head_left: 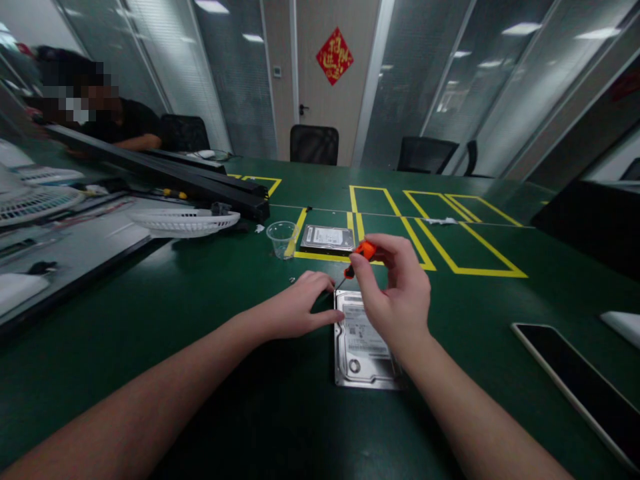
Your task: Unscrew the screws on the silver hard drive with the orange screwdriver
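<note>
Orange-handled screwdriver (361,253) is pinched in the right hand (400,297), tip at the far-left corner of a silver metal hard drive (361,350), braced by the open left hand (300,308) beside it; unscrewing seems underway, and steady upright turning is called for.

The cup (281,238) sits left of the far drive (327,239), behind the near drive (360,343).

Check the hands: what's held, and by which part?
Right hand pinches the orange screwdriver by its handle. Left hand grips nothing, only touches the hard drive.
</note>
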### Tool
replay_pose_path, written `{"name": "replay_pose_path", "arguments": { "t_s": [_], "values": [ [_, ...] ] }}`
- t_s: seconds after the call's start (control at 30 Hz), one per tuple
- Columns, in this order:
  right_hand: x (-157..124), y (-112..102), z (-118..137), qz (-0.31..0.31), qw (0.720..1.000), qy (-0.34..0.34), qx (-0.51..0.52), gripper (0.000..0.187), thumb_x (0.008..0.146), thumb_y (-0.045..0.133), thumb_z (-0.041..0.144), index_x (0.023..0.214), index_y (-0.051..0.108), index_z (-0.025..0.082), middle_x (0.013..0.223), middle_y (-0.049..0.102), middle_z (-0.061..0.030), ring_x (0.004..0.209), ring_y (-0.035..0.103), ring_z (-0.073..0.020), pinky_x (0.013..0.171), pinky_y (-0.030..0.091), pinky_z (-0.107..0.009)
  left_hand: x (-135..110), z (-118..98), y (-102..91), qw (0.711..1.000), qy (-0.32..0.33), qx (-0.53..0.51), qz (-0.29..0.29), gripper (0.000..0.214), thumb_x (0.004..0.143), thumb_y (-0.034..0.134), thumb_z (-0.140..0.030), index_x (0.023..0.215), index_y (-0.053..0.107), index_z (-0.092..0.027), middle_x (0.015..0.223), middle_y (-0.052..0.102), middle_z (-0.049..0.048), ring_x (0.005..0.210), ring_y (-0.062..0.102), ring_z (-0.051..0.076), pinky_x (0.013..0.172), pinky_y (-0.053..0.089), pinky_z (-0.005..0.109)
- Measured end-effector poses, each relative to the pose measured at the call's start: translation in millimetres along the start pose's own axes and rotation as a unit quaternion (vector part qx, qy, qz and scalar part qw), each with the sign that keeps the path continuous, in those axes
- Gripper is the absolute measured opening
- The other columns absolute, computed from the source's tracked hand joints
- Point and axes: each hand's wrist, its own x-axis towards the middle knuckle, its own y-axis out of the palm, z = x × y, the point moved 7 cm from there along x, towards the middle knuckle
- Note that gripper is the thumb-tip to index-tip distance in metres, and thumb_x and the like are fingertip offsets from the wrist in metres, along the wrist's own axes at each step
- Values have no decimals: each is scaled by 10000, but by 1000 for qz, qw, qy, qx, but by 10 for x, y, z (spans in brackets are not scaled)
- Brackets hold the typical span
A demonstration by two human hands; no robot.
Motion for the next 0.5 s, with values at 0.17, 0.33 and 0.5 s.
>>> {"name": "replay_pose_path", "arguments": {
  "t_s": [0.17,0.33,0.5],
  "values": [
    [18,2,27,14,1000,-14,-19,251,1021,743,212,1261,699,270,1091,725,-32,938,688,-189,847,592,-396,-6,12,15,1000,1,1,-4,377,991,797,-477,1206,637,-213,1364,669,141,1317,582,359,1145,496,547],
    [25,-5,66,23,1000,-15,-10,228,1064,669,214,1284,704,261,1107,740,-35,940,688,-178,846,589,-380,-6,2,11,1000,0,-3,-4,378,985,804,-477,1202,639,-215,1384,661,143,1333,576,358,1159,492,549],
    [11,-22,68,15,1000,-10,-10,256,1111,536,205,1300,701,254,1166,747,-59,1047,709,-199,932,598,-417,-4,-17,-5,1000,2,1,0,354,986,807,-452,1187,644,-209,1376,663,140,1319,579,353,1152,499,542]
  ]
}}
